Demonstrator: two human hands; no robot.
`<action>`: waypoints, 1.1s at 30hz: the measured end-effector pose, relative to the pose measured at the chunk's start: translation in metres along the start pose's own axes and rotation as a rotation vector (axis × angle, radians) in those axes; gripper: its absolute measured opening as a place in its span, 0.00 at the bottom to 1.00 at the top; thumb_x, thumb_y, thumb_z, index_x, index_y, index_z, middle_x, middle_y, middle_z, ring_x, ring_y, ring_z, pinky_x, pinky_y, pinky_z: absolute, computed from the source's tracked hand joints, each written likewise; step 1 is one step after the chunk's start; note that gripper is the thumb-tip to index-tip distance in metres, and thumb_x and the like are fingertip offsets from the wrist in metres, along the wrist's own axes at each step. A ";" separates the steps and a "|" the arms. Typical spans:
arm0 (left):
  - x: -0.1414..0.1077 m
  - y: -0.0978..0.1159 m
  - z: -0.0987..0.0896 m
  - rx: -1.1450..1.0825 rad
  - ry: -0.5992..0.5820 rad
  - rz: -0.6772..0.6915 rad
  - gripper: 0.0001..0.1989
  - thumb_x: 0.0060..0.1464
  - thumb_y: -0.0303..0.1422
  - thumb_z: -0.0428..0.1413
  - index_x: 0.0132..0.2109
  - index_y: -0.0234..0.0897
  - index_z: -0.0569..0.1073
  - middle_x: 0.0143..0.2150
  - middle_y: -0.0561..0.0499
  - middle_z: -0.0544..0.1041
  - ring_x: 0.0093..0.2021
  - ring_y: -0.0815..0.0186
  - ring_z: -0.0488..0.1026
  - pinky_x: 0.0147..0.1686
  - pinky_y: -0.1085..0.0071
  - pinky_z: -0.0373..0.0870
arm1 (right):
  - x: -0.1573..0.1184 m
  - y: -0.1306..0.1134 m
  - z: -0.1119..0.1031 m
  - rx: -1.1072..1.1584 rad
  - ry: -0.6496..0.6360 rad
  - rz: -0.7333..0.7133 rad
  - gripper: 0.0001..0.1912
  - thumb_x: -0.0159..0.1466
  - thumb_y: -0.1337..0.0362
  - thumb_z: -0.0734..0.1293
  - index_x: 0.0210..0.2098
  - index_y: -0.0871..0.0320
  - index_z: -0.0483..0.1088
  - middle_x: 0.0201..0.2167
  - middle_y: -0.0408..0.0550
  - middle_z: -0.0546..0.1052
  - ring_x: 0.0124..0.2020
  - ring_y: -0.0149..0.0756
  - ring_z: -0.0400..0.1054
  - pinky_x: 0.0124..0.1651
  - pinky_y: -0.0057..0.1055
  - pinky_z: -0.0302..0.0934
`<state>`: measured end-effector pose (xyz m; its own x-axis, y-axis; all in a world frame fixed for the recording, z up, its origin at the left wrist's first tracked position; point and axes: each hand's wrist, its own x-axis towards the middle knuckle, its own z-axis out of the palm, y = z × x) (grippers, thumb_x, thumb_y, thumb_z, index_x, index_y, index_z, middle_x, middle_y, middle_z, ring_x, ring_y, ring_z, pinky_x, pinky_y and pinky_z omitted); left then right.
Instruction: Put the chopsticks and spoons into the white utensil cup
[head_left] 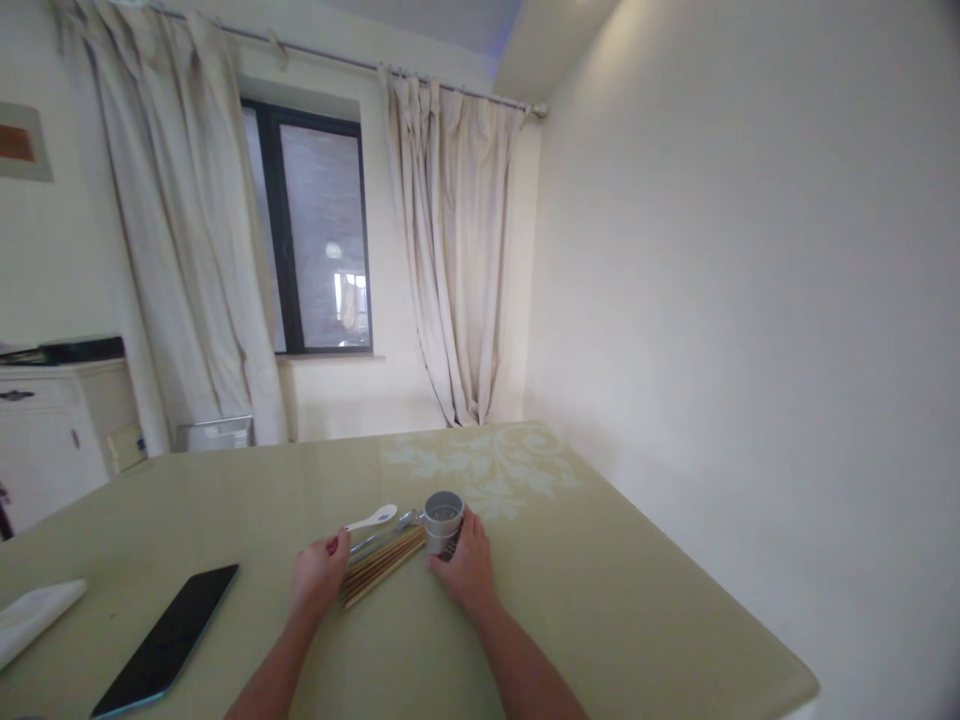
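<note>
My right hand [466, 565] is wrapped round a grey cylindrical holder [444, 512], which stands upright with its open top facing up and has small holes low in its side. My left hand [321, 575] is closed, its fingertips pinching the handle end of a white spoon [379, 516] with a small blue mark in its bowl. Between the hands lies a bundle of wooden chopsticks [384, 568]. Metal cutlery [375, 540] lies alongside them, its far end close to the holder; its exact kind is too small to tell.
A black-screened tablet or phone [171, 635] lies on the greenish table [637, 620] to the left, with a folded white cloth or tissue [37, 612] beyond it. A wall [750, 350] runs along the table's right side. Curtains [465, 250] and a window stand behind.
</note>
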<state>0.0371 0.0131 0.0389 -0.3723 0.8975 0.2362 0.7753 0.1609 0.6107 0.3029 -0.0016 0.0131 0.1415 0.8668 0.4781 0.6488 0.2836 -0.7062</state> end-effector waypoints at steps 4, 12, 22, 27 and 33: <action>-0.001 0.001 -0.003 -0.007 -0.019 0.004 0.26 0.68 0.41 0.47 0.28 0.36 0.81 0.26 0.43 0.81 0.29 0.58 0.77 0.32 0.68 0.63 | 0.000 -0.003 -0.001 0.000 -0.021 0.014 0.48 0.48 0.68 0.77 0.68 0.61 0.65 0.60 0.62 0.76 0.63 0.61 0.71 0.67 0.50 0.63; -0.005 0.004 -0.005 -0.058 -0.002 -0.002 0.24 0.65 0.40 0.48 0.23 0.38 0.76 0.21 0.48 0.75 0.26 0.62 0.73 0.30 0.70 0.61 | 0.002 -0.005 -0.002 0.001 -0.021 0.014 0.48 0.48 0.69 0.77 0.68 0.60 0.66 0.60 0.63 0.76 0.63 0.62 0.71 0.67 0.51 0.63; -0.006 0.006 -0.013 -0.125 0.008 -0.013 0.23 0.63 0.40 0.49 0.21 0.39 0.71 0.18 0.52 0.68 0.25 0.63 0.69 0.30 0.70 0.60 | 0.001 -0.006 0.001 -0.031 -0.023 0.008 0.49 0.49 0.67 0.77 0.69 0.61 0.64 0.59 0.63 0.76 0.62 0.62 0.71 0.66 0.52 0.64; -0.005 0.008 -0.016 -0.159 0.017 -0.039 0.22 0.61 0.40 0.50 0.20 0.40 0.71 0.17 0.52 0.66 0.24 0.62 0.69 0.29 0.68 0.60 | 0.001 -0.006 0.000 -0.031 -0.025 0.010 0.49 0.48 0.67 0.78 0.68 0.62 0.65 0.58 0.63 0.77 0.61 0.60 0.72 0.65 0.49 0.65; -0.009 0.012 -0.021 -0.203 0.052 -0.052 0.20 0.59 0.41 0.49 0.23 0.40 0.74 0.18 0.51 0.70 0.27 0.58 0.75 0.29 0.69 0.64 | 0.001 -0.007 -0.001 -0.041 -0.035 0.018 0.48 0.48 0.67 0.79 0.67 0.61 0.66 0.58 0.63 0.77 0.61 0.60 0.72 0.65 0.50 0.65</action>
<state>0.0388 -0.0012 0.0597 -0.4387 0.8671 0.2361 0.6381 0.1155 0.7612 0.2993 -0.0030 0.0194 0.1278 0.8856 0.4465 0.6766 0.2513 -0.6922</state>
